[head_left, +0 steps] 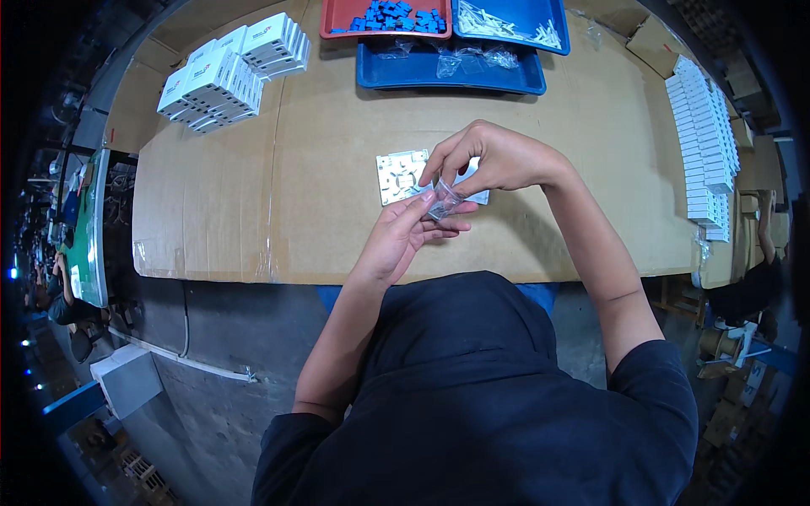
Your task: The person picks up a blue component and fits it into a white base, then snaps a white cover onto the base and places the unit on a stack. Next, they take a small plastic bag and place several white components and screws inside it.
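A small clear plastic bag (445, 201) is held between my two hands over the cardboard-covered table. My left hand (396, 234) pinches its lower part between thumb and fingers. From above, my right hand (502, 158) has its fingertips closed at the bag's upper edge; whether they hold anything inside it is hidden. Some dark, small contents seem to show through the plastic, too small to name. Just behind my hands lies a white moulded plastic tray (400, 172) with round guides in it, flat on the cardboard. Its right part is covered by my right hand.
At the back stand a red bin (386, 34) of blue pieces, a blue tray (553, 44) of white sticks and a blue tray (451, 84) with clear bags. White boxes (224, 76) are stacked left, white plastic units (702, 143) right. Other people work at both sides.
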A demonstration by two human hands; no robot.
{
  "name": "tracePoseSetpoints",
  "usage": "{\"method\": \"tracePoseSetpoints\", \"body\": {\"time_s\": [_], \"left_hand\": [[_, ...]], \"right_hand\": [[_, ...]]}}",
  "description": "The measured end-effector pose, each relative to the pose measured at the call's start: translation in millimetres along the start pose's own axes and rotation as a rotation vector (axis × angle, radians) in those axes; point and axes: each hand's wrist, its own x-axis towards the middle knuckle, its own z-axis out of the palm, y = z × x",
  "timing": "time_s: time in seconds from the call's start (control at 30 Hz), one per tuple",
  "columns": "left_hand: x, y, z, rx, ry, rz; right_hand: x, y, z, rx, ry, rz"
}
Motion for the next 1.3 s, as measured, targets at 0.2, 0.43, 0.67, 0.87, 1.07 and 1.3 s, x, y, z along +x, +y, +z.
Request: {"method": "tracePoseSetpoints", "body": {"time_s": [0.2, 0.43, 0.67, 0.87, 1.07, 1.3], "left_hand": [[-0.2, 0.1, 0.5, 0.041, 0.002, 0.013], [2.4, -11.2, -14.5, -0.071, -0.026, -0.02], [3.6, -19.3, -13.4, -0.101, -0.003, -0.028], [5.4, -17.4, -8.7, -0.203, 0.015, -0.027], [12.5, -18.6, -11.8, -0.277, -0.019, 0.019], [13.6, -11.4, -5.2, -0.196, 0.067, 0.052]], "right_hand": [[0.2, 0.7, 2.6, 0.006, 0.005, -0.018], [4.5, 1.1, 11.4, -0.025, -0.033, -0.049], [2.4, -6.3, 13.3, -0.055, -0.092, 0.002], [-4.8, 1.1, 2.4, -0.048, -0.191, -0.045], [0.3, -10.0, 13.5, -0.101, -0.137, 0.052], [-2.7, -11.7, 6.9, -0.017, -0.107, 0.125]]}}
